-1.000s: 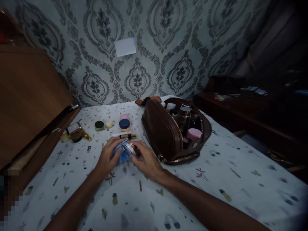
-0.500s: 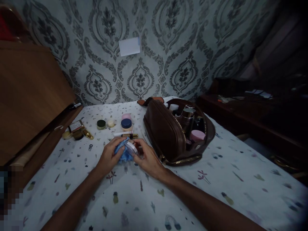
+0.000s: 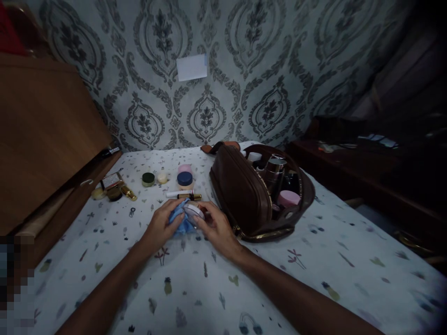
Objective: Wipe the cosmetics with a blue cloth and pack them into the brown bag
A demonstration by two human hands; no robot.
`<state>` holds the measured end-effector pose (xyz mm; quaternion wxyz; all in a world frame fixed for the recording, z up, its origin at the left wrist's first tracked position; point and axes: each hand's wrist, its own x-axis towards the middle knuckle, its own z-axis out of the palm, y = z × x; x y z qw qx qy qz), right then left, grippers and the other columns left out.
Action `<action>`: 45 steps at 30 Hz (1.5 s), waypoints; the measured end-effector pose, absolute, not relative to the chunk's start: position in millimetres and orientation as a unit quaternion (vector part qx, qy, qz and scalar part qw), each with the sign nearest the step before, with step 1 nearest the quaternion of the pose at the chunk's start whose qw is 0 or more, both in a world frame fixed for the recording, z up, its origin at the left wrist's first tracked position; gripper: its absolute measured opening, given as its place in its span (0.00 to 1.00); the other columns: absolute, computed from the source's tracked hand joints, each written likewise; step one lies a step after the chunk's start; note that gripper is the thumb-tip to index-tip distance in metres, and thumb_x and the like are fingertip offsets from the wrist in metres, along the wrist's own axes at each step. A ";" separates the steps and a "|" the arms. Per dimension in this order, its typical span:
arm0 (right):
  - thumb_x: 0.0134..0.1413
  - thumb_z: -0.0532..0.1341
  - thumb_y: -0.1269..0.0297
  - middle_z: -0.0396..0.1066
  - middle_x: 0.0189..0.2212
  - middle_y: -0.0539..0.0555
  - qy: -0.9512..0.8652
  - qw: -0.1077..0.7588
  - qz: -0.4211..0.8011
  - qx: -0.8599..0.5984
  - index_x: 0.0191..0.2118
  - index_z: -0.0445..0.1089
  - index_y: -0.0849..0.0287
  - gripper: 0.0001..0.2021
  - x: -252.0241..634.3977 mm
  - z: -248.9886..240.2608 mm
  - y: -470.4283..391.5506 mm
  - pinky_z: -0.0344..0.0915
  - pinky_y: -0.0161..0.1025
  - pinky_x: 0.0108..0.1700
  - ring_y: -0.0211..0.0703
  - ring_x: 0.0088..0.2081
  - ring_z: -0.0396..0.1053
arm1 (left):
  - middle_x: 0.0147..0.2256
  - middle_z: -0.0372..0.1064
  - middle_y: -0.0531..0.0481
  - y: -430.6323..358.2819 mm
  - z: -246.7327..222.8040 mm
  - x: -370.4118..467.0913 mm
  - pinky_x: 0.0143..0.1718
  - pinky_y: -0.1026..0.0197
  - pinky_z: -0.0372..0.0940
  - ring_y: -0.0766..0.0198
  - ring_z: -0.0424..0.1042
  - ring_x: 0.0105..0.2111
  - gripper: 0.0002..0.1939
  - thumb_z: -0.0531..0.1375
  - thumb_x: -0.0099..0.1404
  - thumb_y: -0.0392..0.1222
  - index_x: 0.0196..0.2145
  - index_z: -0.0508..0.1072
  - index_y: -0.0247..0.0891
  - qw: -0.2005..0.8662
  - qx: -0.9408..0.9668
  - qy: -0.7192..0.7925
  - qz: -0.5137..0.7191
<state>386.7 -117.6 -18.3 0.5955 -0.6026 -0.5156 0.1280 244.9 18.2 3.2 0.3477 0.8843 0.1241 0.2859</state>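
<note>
A blue cloth [image 3: 184, 224] is bunched in my left hand [image 3: 160, 224], its fingers closed on it and pressed against a small round container with a pale lid [image 3: 194, 211]. My right hand [image 3: 217, 230] grips that container from the other side. Just beyond my hands lie a white tube [image 3: 178, 193] and a black and gold tube [image 3: 190, 197]. Behind them stands a jar with a dark blue lid [image 3: 185, 178], and a pink one [image 3: 185, 169] is behind it. An open brown bag [image 3: 240, 190] full of cosmetics sits right of my hands.
A green-lidded jar [image 3: 148, 178] and a small cream jar [image 3: 162, 177] stand left of the blue-lidded jar. Compacts and a gold tube [image 3: 128, 192] lie near the wooden furniture [image 3: 49, 139]. Patterned wall behind; dark furniture [image 3: 335, 172] at right.
The view has shifted slightly. The container has turned a little between my hands, with its pale lid further right against the cloth. Both hands keep their hold.
</note>
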 end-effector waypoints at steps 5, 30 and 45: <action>0.57 0.61 0.62 0.70 0.37 0.51 -0.501 0.598 0.186 -0.598 0.45 0.67 0.57 0.11 387.9 -19.1 -115.8 0.67 0.38 0.39 0.42 0.37 0.69 | 0.55 0.71 0.42 24.3 2.5 244.6 0.57 0.48 0.64 0.51 0.70 0.55 0.21 0.58 0.68 0.47 0.56 0.70 0.38 0.401 0.864 0.150 0.265; 0.59 0.61 0.59 0.73 0.40 0.53 -0.507 0.585 0.191 -0.603 0.44 0.69 0.58 0.11 392.2 -18.0 -116.9 0.68 0.41 0.45 0.45 0.42 0.70 | 0.48 0.73 0.44 15.7 7.8 244.1 0.50 0.53 0.68 0.55 0.73 0.47 0.17 0.57 0.69 0.47 0.53 0.71 0.40 0.347 0.886 0.114 0.284; 0.58 0.63 0.63 0.73 0.40 0.54 -0.553 0.549 0.080 -0.622 0.46 0.70 0.56 0.10 389.5 -8.7 -122.1 0.67 0.41 0.45 0.46 0.42 0.70 | 0.35 0.71 0.46 5.1 9.0 239.9 0.39 0.59 0.69 0.60 0.72 0.37 0.12 0.54 0.72 0.45 0.41 0.73 0.37 0.145 0.924 0.063 0.347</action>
